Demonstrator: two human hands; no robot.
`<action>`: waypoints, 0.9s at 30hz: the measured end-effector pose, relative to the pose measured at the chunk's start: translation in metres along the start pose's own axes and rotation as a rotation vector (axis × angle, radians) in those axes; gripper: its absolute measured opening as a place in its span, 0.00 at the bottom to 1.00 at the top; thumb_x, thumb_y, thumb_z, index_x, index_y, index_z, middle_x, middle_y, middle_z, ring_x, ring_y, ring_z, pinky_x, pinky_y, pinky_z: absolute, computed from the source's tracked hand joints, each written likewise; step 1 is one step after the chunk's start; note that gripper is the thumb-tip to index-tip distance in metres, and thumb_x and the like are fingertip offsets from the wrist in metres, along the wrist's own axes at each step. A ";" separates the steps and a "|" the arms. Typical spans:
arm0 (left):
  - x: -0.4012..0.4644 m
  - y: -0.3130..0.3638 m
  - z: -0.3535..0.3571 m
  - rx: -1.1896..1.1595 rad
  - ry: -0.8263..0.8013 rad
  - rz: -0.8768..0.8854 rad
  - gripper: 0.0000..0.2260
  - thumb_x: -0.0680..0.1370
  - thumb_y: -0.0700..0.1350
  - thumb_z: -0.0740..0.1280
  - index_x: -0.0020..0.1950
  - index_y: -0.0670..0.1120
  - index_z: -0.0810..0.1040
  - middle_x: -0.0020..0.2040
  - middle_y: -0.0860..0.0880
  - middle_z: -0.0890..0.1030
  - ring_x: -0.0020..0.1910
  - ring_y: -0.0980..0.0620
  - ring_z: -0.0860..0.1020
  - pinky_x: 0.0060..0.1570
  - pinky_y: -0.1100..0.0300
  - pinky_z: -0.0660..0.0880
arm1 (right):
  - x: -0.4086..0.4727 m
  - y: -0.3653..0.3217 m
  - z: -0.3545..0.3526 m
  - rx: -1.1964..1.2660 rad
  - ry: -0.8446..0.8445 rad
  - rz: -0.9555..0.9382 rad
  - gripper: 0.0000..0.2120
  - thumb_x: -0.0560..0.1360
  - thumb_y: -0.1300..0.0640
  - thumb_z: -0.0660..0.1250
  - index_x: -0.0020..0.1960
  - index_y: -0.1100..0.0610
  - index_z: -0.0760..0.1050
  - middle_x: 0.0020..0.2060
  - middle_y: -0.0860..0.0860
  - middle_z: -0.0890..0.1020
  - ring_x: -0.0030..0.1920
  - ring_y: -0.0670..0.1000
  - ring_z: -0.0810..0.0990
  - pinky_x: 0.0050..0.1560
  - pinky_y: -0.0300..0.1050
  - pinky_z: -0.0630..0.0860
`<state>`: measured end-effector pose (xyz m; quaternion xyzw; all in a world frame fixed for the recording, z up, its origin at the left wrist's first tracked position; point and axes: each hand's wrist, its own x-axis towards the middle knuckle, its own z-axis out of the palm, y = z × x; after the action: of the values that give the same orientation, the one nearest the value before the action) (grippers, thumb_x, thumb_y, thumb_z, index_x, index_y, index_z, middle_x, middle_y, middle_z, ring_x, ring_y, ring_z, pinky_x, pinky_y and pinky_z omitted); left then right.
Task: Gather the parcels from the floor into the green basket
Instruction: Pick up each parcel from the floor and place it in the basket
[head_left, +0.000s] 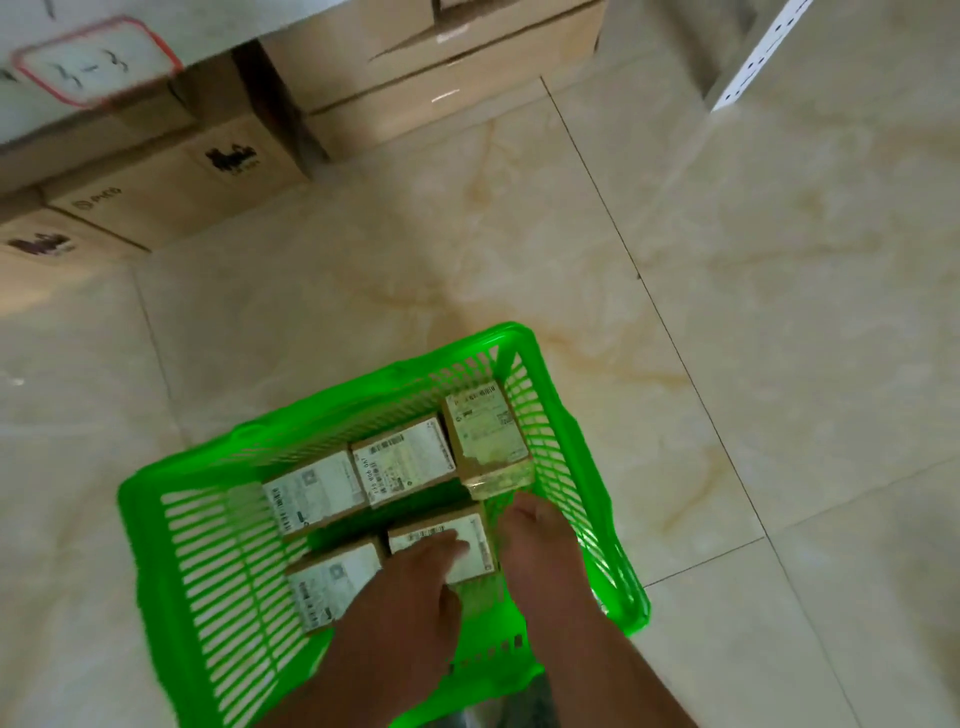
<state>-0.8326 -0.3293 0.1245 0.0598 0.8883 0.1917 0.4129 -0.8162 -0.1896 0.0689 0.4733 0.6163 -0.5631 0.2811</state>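
A bright green slatted basket (171, 545) stands on the tiled floor in the lower middle of the head view. Inside lie several small brown cardboard parcels with white labels, one at the far right corner (485, 434) and two beside it (402, 460) (311, 491). Both hands reach into the basket. My left hand (410, 587) rests its fingers on top of a near parcel (470, 535). My right hand (540, 540) presses against that same parcel's right side, fingers curled down along the basket wall. Another parcel (332, 582) lies left of my left hand.
Large cardboard cartons (171, 176) are stacked along the far left, with more (441, 78) at the top middle. A white board with a red-framed label (93, 60) hangs over them. A white perforated shelf post (753, 57) stands top right. Beige floor tiles (727, 312) surround the basket.
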 end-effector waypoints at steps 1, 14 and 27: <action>0.006 0.001 0.003 -0.078 0.027 -0.061 0.23 0.82 0.45 0.59 0.77 0.58 0.66 0.78 0.58 0.67 0.74 0.59 0.68 0.71 0.66 0.63 | 0.013 -0.011 -0.001 0.076 -0.006 -0.004 0.16 0.75 0.53 0.60 0.60 0.55 0.77 0.53 0.54 0.81 0.48 0.50 0.77 0.49 0.46 0.78; 0.005 0.002 0.018 -0.411 -0.006 -0.279 0.21 0.82 0.45 0.60 0.75 0.55 0.69 0.76 0.53 0.70 0.50 0.53 0.84 0.56 0.59 0.78 | 0.023 -0.040 -0.001 -0.017 -0.177 0.152 0.12 0.75 0.62 0.62 0.34 0.53 0.72 0.41 0.55 0.77 0.43 0.54 0.75 0.62 0.58 0.76; -0.096 0.088 0.006 -0.334 -0.095 -0.055 0.19 0.82 0.45 0.62 0.73 0.49 0.74 0.72 0.50 0.77 0.68 0.55 0.76 0.67 0.59 0.69 | -0.168 0.033 -0.132 0.551 -0.022 0.188 0.12 0.76 0.65 0.69 0.58 0.60 0.78 0.53 0.59 0.85 0.61 0.59 0.82 0.66 0.56 0.74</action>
<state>-0.7705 -0.2719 0.2233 -0.0252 0.8248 0.3222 0.4640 -0.6953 -0.1105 0.2301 0.5808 0.3903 -0.6859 0.1996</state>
